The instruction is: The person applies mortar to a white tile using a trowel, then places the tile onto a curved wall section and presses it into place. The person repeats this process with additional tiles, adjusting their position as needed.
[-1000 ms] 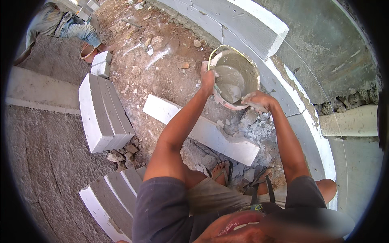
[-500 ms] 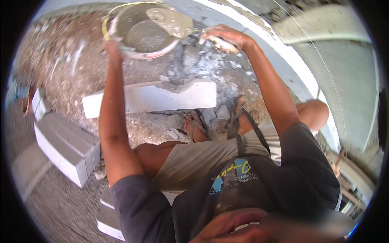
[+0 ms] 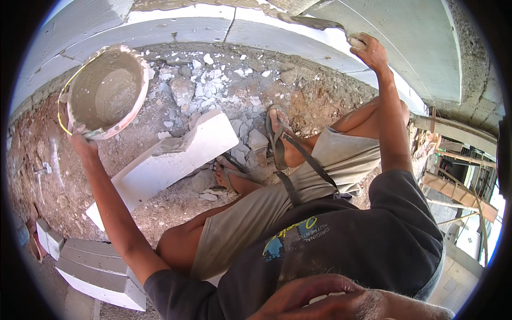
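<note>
At the left, my left hand [image 3: 82,140] grips the near rim of a pale bucket [image 3: 140,101] with a yellow handle. Grey wet mortar [image 3: 109,88] coats its inside, and the bucket tilts. My right hand [image 3: 372,52], at the upper right, is closed round the handle of a trowel [image 3: 314,22]. The trowel's blade points left, over the top of a low wall of white blocks [image 3: 197,29]. Mortar [image 3: 213,4] lies along part of that wall top. Between my arms a long white block [image 3: 176,160] with a broken, mortar-smeared notch rests on the ground.
Broken white chips and rubble [image 3: 205,80] cover the ground between the wall and my feet. Several stacked blocks [image 3: 98,266] stand at the lower left. A thin string [image 3: 384,48] runs above the wall. Wooden planks [image 3: 458,194] are at the far right.
The trowel, heaped with mortar over the bucket before, has moved right and up to the wall top. My left hand and the bucket now appear further left and lower; the view has turned too.
</note>
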A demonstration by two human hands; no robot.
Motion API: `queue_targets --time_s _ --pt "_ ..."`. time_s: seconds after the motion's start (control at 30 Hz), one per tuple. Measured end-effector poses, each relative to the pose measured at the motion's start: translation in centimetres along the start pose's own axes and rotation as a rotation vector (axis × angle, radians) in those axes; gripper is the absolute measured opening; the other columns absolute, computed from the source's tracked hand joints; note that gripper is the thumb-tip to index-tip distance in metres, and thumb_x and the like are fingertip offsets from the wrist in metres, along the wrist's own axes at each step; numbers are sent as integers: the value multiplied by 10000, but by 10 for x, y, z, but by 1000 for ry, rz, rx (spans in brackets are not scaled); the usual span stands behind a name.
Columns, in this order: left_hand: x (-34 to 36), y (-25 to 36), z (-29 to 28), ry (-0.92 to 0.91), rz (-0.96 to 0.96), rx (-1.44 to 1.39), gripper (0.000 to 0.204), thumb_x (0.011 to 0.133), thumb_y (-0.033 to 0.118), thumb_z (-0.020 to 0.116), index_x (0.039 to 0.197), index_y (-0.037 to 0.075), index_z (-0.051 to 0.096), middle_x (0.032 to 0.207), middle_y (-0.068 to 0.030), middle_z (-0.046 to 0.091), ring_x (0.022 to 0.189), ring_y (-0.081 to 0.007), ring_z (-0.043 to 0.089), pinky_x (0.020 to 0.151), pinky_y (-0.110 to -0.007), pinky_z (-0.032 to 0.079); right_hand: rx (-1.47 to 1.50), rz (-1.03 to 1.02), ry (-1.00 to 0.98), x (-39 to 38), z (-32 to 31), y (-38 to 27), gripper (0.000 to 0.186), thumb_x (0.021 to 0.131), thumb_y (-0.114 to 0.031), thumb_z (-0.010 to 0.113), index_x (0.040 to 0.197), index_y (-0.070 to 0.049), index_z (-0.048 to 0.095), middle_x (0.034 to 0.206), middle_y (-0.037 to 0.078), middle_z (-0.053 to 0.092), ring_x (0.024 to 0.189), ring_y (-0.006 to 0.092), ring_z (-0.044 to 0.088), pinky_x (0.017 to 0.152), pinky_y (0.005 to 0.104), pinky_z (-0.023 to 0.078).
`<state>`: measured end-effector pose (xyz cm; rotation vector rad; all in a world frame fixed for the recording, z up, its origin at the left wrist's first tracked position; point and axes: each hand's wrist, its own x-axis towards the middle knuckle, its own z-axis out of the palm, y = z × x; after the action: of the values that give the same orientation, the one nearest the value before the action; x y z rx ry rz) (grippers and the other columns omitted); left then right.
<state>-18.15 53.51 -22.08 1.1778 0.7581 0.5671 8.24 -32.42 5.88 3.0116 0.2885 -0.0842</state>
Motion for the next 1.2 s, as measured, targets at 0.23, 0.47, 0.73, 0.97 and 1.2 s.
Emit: queue_targets --time_s 0.23,0.47,0.73,0.97,1.2 --pt "-2 10 4 54 -65 36 572 768 -71 581 1330 34 588 1170 -116 655 1061 -295 644 964 -453 544 91 209 48 -35 2 81 442 801 -374 696 1227 -267 744 1182 93 736 1102 325 687 948 438 531" --pt "0 18 -5 65 -164 70 491 827 77 650 1315 37 607 1182 -105 650 1078 -280 638 945 -442 525 187 282 -40 -40 35 81 413 812 -308 693 1214 -245 761 1099 139 735 1016 325 696 906 422 525" --pt "-93 79 -35 72 -16 156 552 944 289 643 1441 56 585 1462 -151 592 1247 -262 607 1059 -405 448 179 179 31 -17 40 33 455 804 -292 698 1239 -167 748 980 123 753 879 244 695 831 379 528" --pt "-214 103 -139 820 -9 1323 864 736 643 810 1322 20 690 1277 -225 703 1182 -336 668 1036 -465 482 605 -328 -243 -1 22 -172 416 852 -170 627 1239 -47 718 881 48 675 780 148 609 741 323 502" --pt "-272 66 -146 753 -203 615 1163 634 725 850 1349 -154 586 1339 -285 641 1229 -384 636 1100 -454 443 290 -867 -259 65 20 -443 515 904 -417 666 1363 -187 645 1184 149 729 1065 331 694 934 445 517"
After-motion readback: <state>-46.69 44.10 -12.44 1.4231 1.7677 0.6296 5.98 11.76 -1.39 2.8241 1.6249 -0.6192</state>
